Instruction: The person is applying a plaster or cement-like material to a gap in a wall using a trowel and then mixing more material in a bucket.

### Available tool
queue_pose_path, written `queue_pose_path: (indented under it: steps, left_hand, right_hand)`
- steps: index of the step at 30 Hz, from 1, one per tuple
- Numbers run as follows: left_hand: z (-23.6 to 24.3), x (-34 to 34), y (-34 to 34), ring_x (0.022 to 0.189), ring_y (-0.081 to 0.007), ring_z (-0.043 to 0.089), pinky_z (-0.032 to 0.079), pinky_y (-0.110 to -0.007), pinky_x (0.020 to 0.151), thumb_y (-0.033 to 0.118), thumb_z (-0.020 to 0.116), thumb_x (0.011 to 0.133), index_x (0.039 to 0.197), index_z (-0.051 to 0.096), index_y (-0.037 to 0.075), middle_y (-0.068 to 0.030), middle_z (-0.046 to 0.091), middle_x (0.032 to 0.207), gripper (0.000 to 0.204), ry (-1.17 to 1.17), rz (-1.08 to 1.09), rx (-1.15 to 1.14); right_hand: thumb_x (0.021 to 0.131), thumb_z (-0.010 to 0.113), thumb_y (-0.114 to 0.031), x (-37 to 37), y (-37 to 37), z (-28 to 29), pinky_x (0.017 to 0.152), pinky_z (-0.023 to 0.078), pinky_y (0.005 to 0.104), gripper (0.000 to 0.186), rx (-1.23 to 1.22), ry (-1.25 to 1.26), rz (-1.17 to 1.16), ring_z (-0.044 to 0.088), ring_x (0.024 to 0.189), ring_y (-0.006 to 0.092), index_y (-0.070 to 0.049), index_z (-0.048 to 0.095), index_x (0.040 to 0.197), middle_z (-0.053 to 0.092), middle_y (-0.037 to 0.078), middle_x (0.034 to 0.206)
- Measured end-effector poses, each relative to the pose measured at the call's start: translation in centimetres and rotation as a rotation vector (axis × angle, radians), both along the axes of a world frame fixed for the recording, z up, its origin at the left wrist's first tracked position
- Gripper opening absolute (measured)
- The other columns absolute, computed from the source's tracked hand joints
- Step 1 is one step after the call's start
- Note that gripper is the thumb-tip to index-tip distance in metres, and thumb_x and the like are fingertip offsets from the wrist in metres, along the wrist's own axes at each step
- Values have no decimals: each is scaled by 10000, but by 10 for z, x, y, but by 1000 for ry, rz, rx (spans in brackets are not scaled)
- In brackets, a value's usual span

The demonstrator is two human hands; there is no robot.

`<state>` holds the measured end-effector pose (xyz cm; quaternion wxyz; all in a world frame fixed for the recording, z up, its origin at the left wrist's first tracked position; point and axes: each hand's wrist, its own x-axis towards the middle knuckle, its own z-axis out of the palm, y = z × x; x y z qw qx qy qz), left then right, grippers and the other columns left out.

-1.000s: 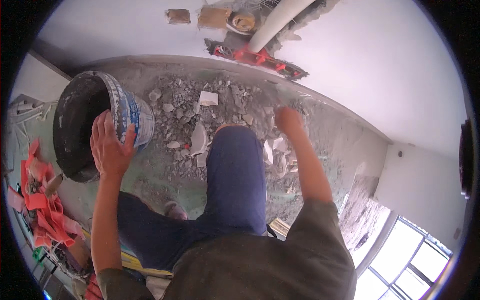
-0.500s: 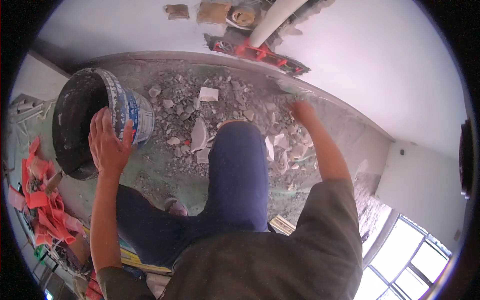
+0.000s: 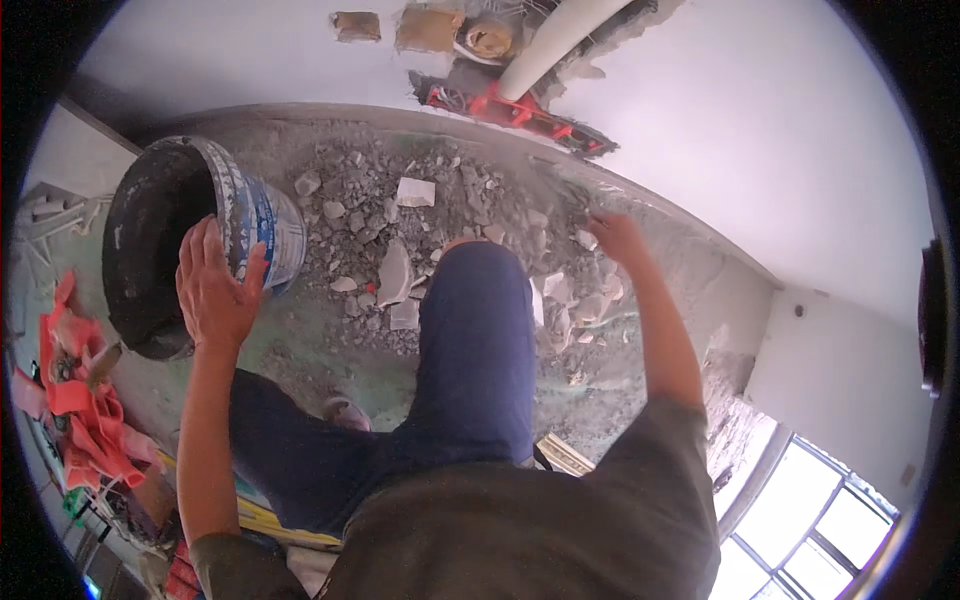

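Above dusty floor (image 3: 285, 360): with left hand (image 3: 217, 292) spread over bucket (image 3: 275, 230), right hand (image 3: 620, 238) curled, hold unclear, could tip bucket by leaning too hard, or scrape knuckles on shards (image 3: 395, 268).

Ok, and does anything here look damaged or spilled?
Yes. The white wall has a ragged opening around the pale pipe and red fittings, breaking its smooth face. Broken rubble lies strewn across the floor beside the bucket, loose rather than contained. Whether it spilled, I can't tell.
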<state>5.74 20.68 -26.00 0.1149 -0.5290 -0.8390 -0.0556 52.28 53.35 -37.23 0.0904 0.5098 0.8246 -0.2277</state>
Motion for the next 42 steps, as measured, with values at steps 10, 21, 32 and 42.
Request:
queue_pose_path:
  steps: [10, 21, 32, 42]
  left_hand:
    - [-1, 1, 1, 1248, -355, 458, 382, -429, 1013, 381, 630, 875, 1284, 483, -21, -185, 517, 1311, 592, -14, 5, -19]
    - [0, -1, 1, 1246, -354, 455, 384, -439, 1006, 396, 625, 867, 1283, 480, -6, -174, 514, 1312, 596, -34, 21, -2]
    - [1, 1, -1, 1244, -338, 454, 383, -441, 1002, 397, 634, 849, 1259, 485, 13, -152, 508, 1312, 582, -41, 51, 5]
    - [-1, -2, -3, 1237, -343, 454, 384, -449, 998, 392, 631, 848, 1256, 483, 19, -151, 510, 1307, 572, -42, 48, 19]
  right_hand:
    - [843, 537, -224, -108, 25, -18, 877, 516, 455, 306, 92, -330, -39, 641, 1014, 386, -25, 701, 1007, 664, 227, 1063]
    - [833, 558, -264, -79, 51, -43, 899, 506, 464, 350, 61, -393, -1, 640, 1026, 380, -11, 685, 1040, 662, 226, 1077]
    - [897, 496, -321, -148, -27, -5, 843, 526, 487, 309, 71, -208, 283, 660, 947, 372, -117, 716, 975, 677, 216, 992]
    - [938, 455, -362, -229, -11, -36, 863, 494, 509, 402, 78, -269, 409, 633, 1012, 391, -41, 679, 1031, 657, 244, 1044]
